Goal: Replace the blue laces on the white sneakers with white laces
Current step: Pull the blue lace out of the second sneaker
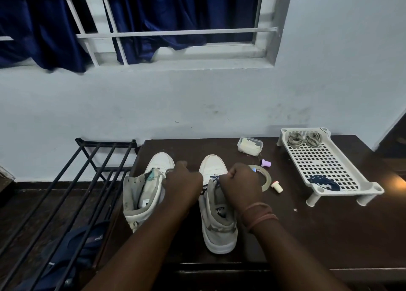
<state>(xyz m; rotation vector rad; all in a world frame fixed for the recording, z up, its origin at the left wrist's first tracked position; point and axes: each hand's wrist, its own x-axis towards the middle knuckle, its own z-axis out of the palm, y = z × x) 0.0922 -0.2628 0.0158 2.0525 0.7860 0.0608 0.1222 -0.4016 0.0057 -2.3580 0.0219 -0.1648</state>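
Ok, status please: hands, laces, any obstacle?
Both hands, left and right, pinch blue lace on right sneaker. Left sneaker unlaced. Nothing blocking.

The left hand (pixel 183 180) and right hand (pixel 240 182) cover the lacing of the right sneaker (pixel 217 205). Bottom edge cuts off both forearms; the sandal (pixel 72 255) lies partly behind rack bars (pixel 72 194).

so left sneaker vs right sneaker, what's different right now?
The left sneaker shows no lace, and its tongue and collar gape open; the right sneaker still has blue lace across its upper eyelets. Both the left hand and the right hand work at the right sneaker's lace, while the left sneaker stands alone. Shared: both are white, upright on the dark table, toes toward the wall.
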